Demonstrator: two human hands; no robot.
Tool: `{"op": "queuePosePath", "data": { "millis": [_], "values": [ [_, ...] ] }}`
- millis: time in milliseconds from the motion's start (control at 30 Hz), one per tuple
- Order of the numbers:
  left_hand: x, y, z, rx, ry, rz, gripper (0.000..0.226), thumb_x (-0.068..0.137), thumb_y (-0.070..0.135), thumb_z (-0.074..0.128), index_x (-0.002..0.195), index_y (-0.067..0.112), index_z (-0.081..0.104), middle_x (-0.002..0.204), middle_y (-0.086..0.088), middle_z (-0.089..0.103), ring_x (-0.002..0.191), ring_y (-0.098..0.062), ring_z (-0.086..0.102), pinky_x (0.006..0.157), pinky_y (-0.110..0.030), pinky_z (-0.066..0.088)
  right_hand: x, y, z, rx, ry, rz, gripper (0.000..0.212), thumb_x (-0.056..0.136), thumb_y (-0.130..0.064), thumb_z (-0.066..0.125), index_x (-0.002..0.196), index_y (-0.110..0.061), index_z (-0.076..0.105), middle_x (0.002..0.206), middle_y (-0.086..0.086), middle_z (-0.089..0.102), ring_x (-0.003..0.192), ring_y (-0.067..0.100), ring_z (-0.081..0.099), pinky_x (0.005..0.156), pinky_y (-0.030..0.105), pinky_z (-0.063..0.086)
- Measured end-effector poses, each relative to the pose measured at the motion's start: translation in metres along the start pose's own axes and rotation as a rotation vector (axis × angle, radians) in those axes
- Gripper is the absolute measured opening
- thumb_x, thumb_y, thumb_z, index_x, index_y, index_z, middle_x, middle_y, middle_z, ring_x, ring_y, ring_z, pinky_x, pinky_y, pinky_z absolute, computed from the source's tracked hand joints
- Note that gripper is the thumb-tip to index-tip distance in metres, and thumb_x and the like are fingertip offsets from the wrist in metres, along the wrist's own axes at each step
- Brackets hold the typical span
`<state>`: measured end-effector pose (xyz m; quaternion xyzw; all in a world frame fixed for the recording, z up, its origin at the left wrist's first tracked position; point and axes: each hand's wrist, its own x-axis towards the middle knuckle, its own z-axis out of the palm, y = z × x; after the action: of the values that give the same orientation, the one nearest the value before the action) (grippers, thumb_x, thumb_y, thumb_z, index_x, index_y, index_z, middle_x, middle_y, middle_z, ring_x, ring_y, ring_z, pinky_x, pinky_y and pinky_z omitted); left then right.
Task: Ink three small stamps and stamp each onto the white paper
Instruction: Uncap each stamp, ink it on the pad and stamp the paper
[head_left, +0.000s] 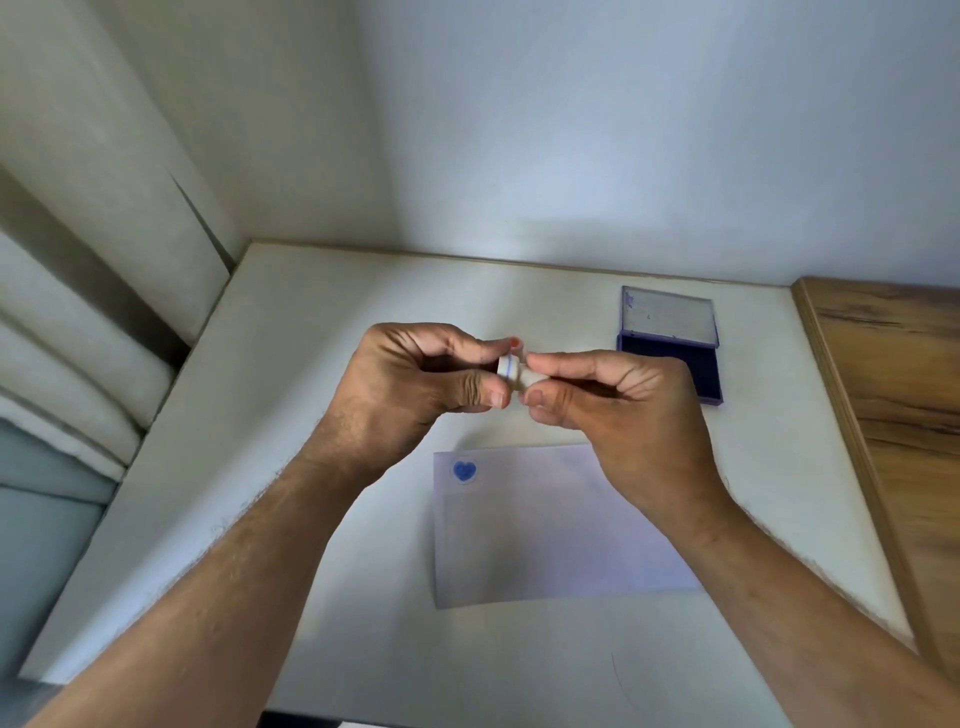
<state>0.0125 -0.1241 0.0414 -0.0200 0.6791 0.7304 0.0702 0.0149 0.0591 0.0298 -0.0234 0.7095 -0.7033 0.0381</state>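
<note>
A small white cylindrical stamp (511, 370) with a thin blue ring is held above the table between both hands. My left hand (415, 379) pinches its left end and my right hand (613, 400) pinches its right end. A small red spot (515, 342) shows just behind my left fingertips; what it belongs to is unclear. The white paper (545, 535) lies on the table below my hands, with one blue heart print (464, 471) near its top left corner. The blue ink pad (670, 358) lies open at the right rear, lid tilted back. No other stamps are visible.
The white table (291, 415) meets a pale wall at the back. A wooden panel (893, 415) borders the table on the right. Light cushions or bedding (78, 364) lie beyond the left edge.
</note>
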Motion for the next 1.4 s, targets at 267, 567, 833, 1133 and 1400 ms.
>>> {"op": "queuePosePath", "data": {
  "millis": [267,567,833,1133,1400],
  "values": [
    [0.001,0.007,0.007,0.121,0.106,-0.03,0.048,0.056,0.017,0.085,0.103,0.018,0.076,0.09,0.0,0.08,0.087,-0.007,0.075,0.068,-0.024,0.061,0.004,0.0,0.0,0.249,0.04,0.145,0.013,0.082,0.006,0.069,0.088,-0.006,0.069,0.081,0.007,0.076,0.077,0.024,0.076,0.068,0.028,0.06],
    [0.007,-0.005,0.002,0.279,0.29,-0.019,0.028,0.082,0.001,0.076,0.102,0.021,0.078,0.088,0.008,0.08,0.084,-0.015,0.077,0.081,-0.028,0.061,0.007,0.015,-0.012,-0.336,0.276,0.062,0.024,0.087,-0.017,0.07,0.11,-0.015,0.074,0.084,0.0,0.075,0.065,0.01,0.072,0.059,0.026,0.06],
    [0.005,-0.003,0.006,0.367,0.354,0.044,0.036,0.088,0.001,0.067,0.11,0.028,0.075,0.098,0.018,0.075,0.089,0.007,0.071,0.091,-0.016,0.053,0.026,0.023,-0.005,-0.856,0.248,-0.1,0.028,0.089,-0.029,0.067,0.115,-0.018,0.07,0.106,-0.001,0.075,0.094,0.018,0.069,0.088,0.029,0.055],
    [0.011,-0.008,0.002,0.41,0.421,0.057,0.04,0.092,0.001,0.059,0.118,0.028,0.072,0.108,0.015,0.074,0.097,0.008,0.068,0.092,-0.009,0.049,0.043,0.025,-0.002,-0.896,0.307,-0.011,0.026,0.09,-0.024,0.066,0.114,-0.015,0.071,0.105,0.003,0.075,0.095,0.018,0.066,0.079,0.021,0.046],
    [0.01,-0.01,0.006,0.432,0.386,0.051,0.039,0.092,0.002,0.059,0.118,0.028,0.072,0.108,0.015,0.074,0.097,0.008,0.068,0.084,0.001,0.045,0.043,0.03,-0.002,-0.784,0.337,0.025,0.034,0.085,-0.027,0.071,0.118,-0.027,0.065,0.105,-0.003,0.073,0.091,0.017,0.067,0.078,0.026,0.051]
  ]
}}
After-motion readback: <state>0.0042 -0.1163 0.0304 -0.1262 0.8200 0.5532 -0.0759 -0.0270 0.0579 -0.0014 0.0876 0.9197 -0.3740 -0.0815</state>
